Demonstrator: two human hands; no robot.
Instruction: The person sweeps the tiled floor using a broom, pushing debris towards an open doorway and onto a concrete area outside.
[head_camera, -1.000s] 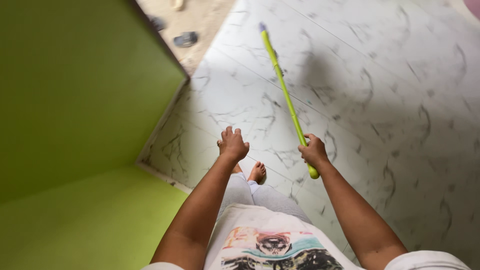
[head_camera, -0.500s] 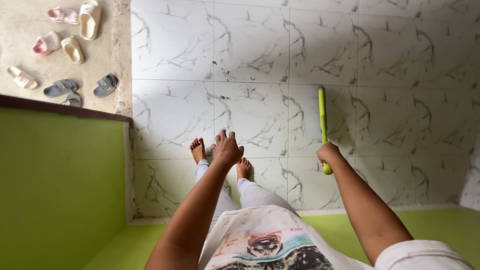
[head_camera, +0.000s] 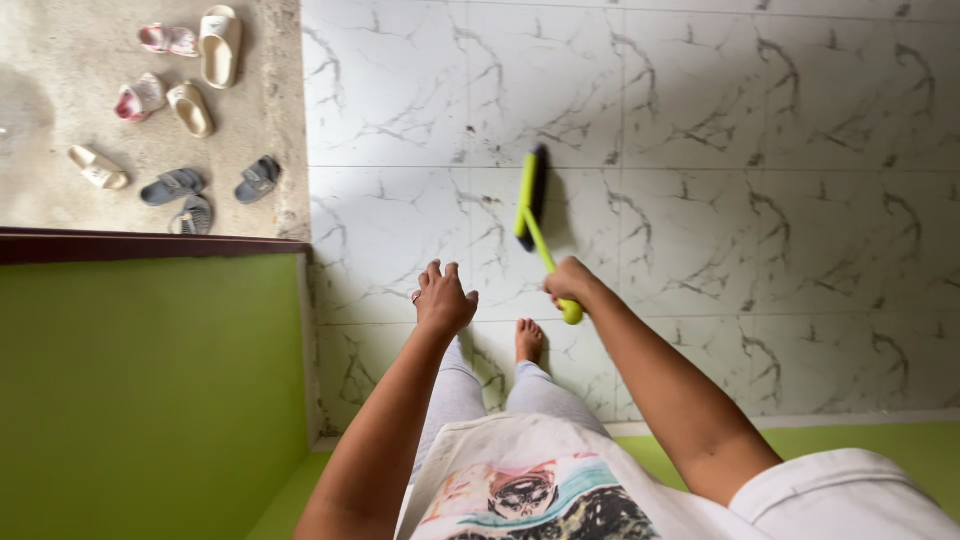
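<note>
As the right hand (head_camera: 570, 282) closes its grip around the rounded end of a lime-green broom handle (head_camera: 545, 262), a barefoot person sweeps a white marble-patterned tile floor (head_camera: 700, 120) beside a green wall (head_camera: 150, 380). The fingers are wrapped fully about the handle, just above its knob, and the stick runs steeply forward and down to a green-backed, dark-bristled broom head (head_camera: 531, 195) resting on the tile in front of the person's feet. The left hand (head_camera: 442, 298) hangs free with fingers loosely spread, holding nothing, above the left leg; one bare foot (head_camera: 528, 338) shows between the two arms.

A one-handed hold this far up the handle probably gives reach but little pressure, so the stroke seems to call for a firm wrist and short pulls that keep the bristles flat on the tile; a second hand lower on the stick would steady it. Small dark specks of dirt (head_camera: 470, 130) lie on the tile beyond the broom head, near a grout line, so the head appears to need a longer reach to gather them. To the far left, on a rough concrete patch past the tile's edge, several pairs of sandals (head_camera: 190, 70) sit well apart from the broom, clear of the stroke.
</note>
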